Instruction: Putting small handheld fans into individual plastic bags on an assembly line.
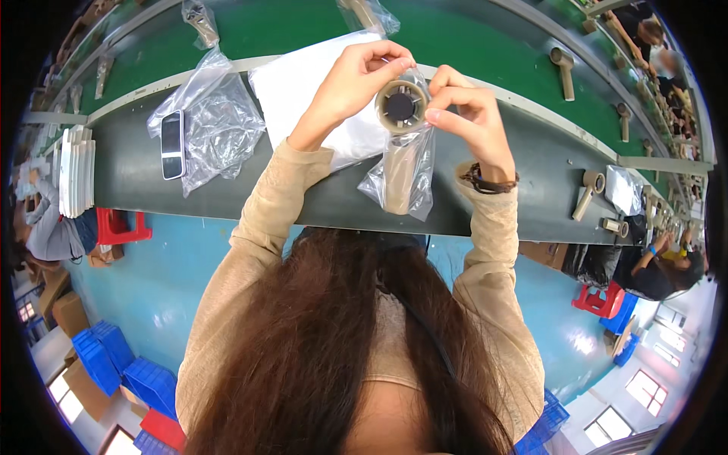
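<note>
A beige hair dryer (399, 178) lies on the dark bench in front of me, its handle toward me and its round open end, with a dark centre, facing up. A clear plastic bag (373, 184) covers the handle and reaches up around the head. My left hand (356, 85) is closed, thumb and fingers pinching the bag's film at the far left of the round head. On the head's right side, my right hand (476, 117) is closed with its fingertips pinching the bag's edge. White sheets (303, 91) lie under my left hand.
Left of the sheets are crumpled clear bags (224, 125) and a phone (173, 144). A stack of white pieces (76, 171) stands at the bench's left end. Beyond a raised edge, a green belt (470, 38) carries more dryers (564, 72). Another dryer (588, 193) lies at right; co-workers sit both sides.
</note>
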A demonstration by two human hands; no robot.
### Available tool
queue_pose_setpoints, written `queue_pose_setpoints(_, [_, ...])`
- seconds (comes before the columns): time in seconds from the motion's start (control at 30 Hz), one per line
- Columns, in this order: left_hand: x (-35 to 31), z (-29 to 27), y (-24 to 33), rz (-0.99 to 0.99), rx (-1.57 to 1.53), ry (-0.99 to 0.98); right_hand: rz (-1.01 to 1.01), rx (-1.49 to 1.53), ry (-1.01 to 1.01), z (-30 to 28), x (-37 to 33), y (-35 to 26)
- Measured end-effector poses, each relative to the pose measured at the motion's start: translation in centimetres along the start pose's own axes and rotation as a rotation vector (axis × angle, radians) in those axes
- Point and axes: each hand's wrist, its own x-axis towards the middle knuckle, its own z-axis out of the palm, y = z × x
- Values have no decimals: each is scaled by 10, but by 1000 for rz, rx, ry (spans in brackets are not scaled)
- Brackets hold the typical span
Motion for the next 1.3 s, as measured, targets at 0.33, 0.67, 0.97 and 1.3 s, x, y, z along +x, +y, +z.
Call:
queue_pose_setpoints(0.33, [-15,8,23,21,-46,91,-76,-176,90,0,-3,-26])
queue_pose_setpoints(0.67, [14,3,1,4,-95,-3,140,279,54,-28,3,46])
queue_pose_setpoints(0.97, [16,3,-18,150,9,507,180,-23,372,-20,23,78])
queue_pose_setpoints(1.3, [-71,28,-49,157,930,-164,384,-1199,438,-175,141,207])
